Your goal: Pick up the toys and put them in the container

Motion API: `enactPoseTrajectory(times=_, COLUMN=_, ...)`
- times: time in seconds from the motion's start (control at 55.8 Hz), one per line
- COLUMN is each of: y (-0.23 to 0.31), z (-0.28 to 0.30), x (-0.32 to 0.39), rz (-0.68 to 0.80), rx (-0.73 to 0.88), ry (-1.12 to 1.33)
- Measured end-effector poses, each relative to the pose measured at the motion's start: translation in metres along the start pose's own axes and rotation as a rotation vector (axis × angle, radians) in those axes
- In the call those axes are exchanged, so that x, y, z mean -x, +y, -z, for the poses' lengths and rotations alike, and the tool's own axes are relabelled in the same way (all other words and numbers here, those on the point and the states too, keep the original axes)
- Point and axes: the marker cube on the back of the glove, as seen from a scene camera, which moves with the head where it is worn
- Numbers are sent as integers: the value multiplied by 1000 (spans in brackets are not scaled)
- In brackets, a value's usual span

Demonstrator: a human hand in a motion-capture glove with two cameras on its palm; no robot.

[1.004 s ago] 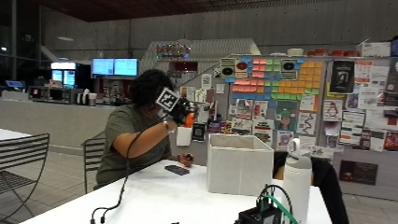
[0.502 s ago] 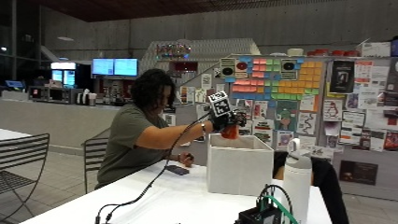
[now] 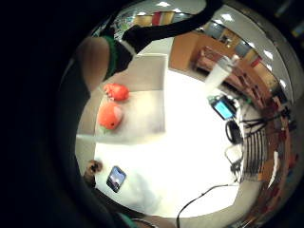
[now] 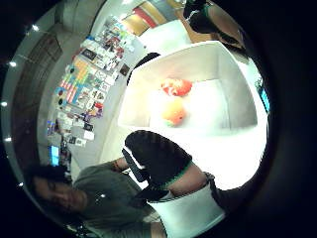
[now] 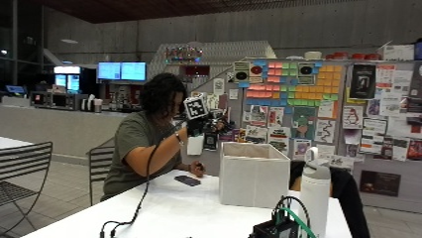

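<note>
Nearest the outside camera, at the lower right of the frame, stand a white bottle (image 5: 315,186) and a dark device with green cabling (image 5: 280,229); behind them, in the middle, sits the white container (image 5: 254,173) on your white table (image 5: 171,213). Your palm cameras look straight down into it and count two orange toys (image 4: 174,112) lying on its floor, one round, the other (image 4: 177,87) redder and just beside it, apart from the walls. Left of the container a dark phone (image 5: 187,180) lies flat, with your bare hand (image 5: 196,169) beside it. Farther back, your gloved right hand (image 5: 201,124) hangs raised above the table, to the upper left of the container's rim, and nothing shows in it; whether the fingers are spread or curled you cannot tell from these views. I judge you are between a drop and the next pick. No loose toy shows on the table, so next look for any remaining toy before reaching down.
</note>
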Motion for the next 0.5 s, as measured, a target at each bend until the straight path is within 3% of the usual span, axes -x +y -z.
enactPoseTrajectory(times=0.143, y=59, z=10, x=-13, rz=22, rx=-6, ry=77)
enactPoseTrajectory(times=0.341, y=102, z=30, x=-44, rz=-240, rx=-20, ry=195)
enactPoseTrajectory(times=0.502, y=124, z=43, x=-61, rz=-331, rx=-103, ry=169)
